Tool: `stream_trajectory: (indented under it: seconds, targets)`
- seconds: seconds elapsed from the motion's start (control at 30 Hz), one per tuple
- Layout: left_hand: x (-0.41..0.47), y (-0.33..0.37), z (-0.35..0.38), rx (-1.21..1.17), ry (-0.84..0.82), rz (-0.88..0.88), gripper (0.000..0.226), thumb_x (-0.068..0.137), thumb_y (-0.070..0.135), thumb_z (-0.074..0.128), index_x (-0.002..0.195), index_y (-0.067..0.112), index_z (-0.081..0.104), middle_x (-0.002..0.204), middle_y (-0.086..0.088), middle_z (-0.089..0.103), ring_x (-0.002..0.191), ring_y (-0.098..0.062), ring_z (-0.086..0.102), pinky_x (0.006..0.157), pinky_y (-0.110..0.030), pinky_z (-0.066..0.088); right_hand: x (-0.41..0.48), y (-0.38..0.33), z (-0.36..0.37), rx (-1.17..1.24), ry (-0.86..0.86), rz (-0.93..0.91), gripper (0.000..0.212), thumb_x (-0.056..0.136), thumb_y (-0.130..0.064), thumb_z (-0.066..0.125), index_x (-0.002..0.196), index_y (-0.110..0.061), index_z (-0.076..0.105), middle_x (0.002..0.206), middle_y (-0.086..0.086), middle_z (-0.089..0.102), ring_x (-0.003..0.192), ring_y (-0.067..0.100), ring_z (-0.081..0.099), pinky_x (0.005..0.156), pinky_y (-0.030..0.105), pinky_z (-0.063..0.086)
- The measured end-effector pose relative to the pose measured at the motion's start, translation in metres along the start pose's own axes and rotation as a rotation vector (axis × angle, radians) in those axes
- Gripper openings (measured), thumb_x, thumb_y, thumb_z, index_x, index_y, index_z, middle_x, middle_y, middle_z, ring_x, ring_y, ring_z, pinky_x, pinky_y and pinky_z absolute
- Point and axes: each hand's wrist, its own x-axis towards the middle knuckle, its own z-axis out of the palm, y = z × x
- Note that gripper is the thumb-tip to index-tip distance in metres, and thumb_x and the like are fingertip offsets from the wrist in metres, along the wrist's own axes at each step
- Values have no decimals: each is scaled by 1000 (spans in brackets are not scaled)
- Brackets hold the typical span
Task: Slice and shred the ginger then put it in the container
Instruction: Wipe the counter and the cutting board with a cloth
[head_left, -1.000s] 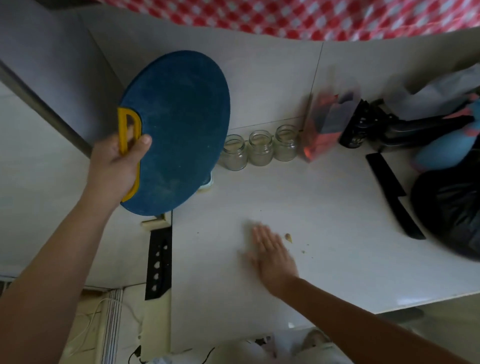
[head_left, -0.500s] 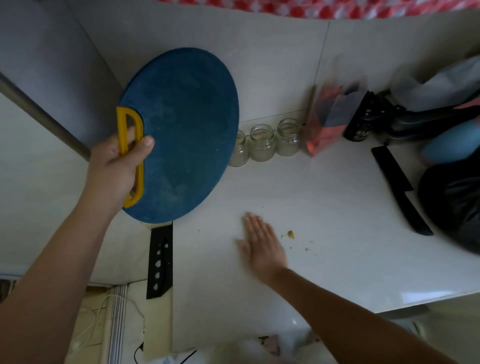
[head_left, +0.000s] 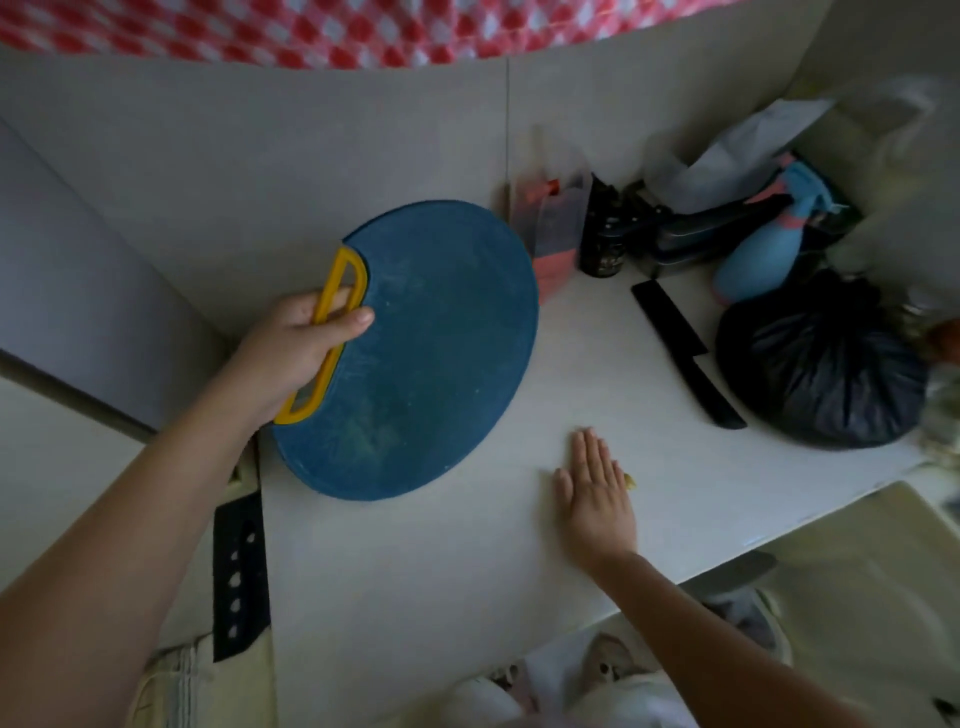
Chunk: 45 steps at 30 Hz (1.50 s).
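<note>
My left hand (head_left: 301, 348) grips the yellow handle of a round blue cutting board (head_left: 431, 353), holding it tilted low over the white table (head_left: 415, 571). My right hand (head_left: 595, 493) lies flat on the table with straight fingers. A small yellowish ginger scrap (head_left: 630, 481) peeks out at the hand's right edge. A black knife (head_left: 685, 353) lies on the table to the right, apart from both hands. The glass jars are hidden behind the board.
A black bag (head_left: 821, 369) sits at the right, with a blue spray bottle (head_left: 763, 249), a dark bottle (head_left: 602, 239) and a clear pouch with red contents (head_left: 556, 228) along the back wall. A black perforated strip (head_left: 239, 577) hangs at the table's left edge. The front edge is near my body.
The board has swung down and right, from raised near the wall to low over the table, now hiding the jars. My right hand stays flat and now covers most of the scraps.
</note>
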Motion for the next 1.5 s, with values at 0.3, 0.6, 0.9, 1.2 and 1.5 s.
stream_trajectory:
  seconds: [0.3, 0.6, 0.9, 1.2, 1.5]
  targets:
    - [45, 8, 46, -31, -207, -142, 14, 92, 12, 58, 102, 16, 67, 98, -3, 72, 88, -19, 68, 85, -36, 52, -18, 50, -34, 189, 59, 142, 58, 104, -41, 18, 156, -15, 10, 162, 0, 0, 148, 9, -4, 115, 19, -8]
    - [89, -25, 76, -18, -488, -274, 23, 92, 9, 55, 110, 21, 64, 110, 1, 70, 101, -16, 66, 90, -35, 52, -9, 81, -118, 447, 258, 221, 25, 95, -12, 59, 118, -14, 69, 92, 2, 72, 62, -4, 57, 60, 8, 41]
    - [86, -57, 93, 177, -508, -327, 13, 90, 5, 60, 97, 15, 65, 96, -3, 70, 84, -18, 69, 78, -34, 53, -44, 117, -88, 127, -206, -10, 82, 91, -36, 64, 155, -25, 14, 162, -4, -4, 148, 11, 2, 115, 18, 6]
    - [73, -79, 113, 190, -456, -360, 19, 89, 9, 64, 108, 6, 65, 104, -10, 69, 95, -27, 65, 84, -36, 52, -68, 125, -58, -209, 167, -241, 78, 37, 17, 87, 110, -5, 73, 113, 9, 71, 97, 24, 71, 83, 29, 53]
    - [66, -89, 130, 53, -390, -425, 8, 90, 4, 61, 95, 9, 65, 101, -13, 67, 89, -27, 64, 88, -40, 50, -64, 124, -59, -259, 150, -267, 44, 46, 10, 86, 85, -8, 76, 80, 3, 69, 65, 18, 63, 54, 25, 56]
